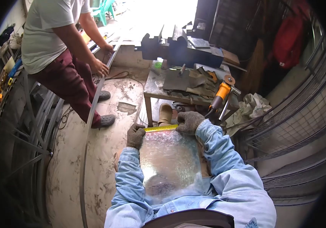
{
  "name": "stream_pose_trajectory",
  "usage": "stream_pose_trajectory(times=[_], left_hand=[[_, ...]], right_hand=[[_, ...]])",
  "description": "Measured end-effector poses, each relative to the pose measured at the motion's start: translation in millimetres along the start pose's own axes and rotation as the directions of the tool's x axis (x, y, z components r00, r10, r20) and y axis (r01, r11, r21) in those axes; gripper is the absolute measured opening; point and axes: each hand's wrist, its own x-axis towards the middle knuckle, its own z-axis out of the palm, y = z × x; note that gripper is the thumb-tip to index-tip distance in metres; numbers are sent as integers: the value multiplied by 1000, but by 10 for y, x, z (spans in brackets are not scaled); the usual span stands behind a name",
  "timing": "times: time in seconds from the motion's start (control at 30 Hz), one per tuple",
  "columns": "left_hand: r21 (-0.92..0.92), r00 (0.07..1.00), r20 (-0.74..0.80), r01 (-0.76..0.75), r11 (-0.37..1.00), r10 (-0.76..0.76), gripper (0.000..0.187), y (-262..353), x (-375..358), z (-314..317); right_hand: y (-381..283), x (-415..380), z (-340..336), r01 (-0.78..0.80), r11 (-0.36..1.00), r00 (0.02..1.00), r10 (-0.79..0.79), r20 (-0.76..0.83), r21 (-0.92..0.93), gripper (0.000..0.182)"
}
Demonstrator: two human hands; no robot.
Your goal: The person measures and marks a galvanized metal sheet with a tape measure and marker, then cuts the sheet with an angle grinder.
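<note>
A shiny metal sheet (172, 163) lies across my lap. Along its far edge stretches a yellow tape measure (161, 128). My left hand (135, 136), in a dark grey knit glove, pinches the tape's left end at the sheet's corner. Gloved the same way, my right hand (190, 122) is closed around the other end of the tape near the right corner; the tape's case is hidden in it.
Ahead stands a metal work table (153, 85) bearing an angle grinder (221, 93), gloves (204, 81) and cut metal pieces. On the left a co-worker (52, 45) holds a long metal bar (89, 129). Wire mesh panels (284, 129) line the right side.
</note>
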Motion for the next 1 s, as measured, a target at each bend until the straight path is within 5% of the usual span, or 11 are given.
stream_pose_trajectory(times=[0.23,0.33,0.6,1.0], left_hand=[[-54,998,56,-34,998,37,15,267,91,223],[-72,998,65,-22,997,26,15,39,163,202],[-90,993,102,70,993,-60,17,-28,160,121],[-14,994,101,36,999,-35,17,57,141,130]], right_hand=[[240,-21,-64,-31,982,999,29,14,189,42],[222,-46,64,102,989,969,-75,-234,107,32],[101,87,-10,-49,996,991,57,-123,69,35],[164,152,-36,-19,999,999,21,-47,38,38]])
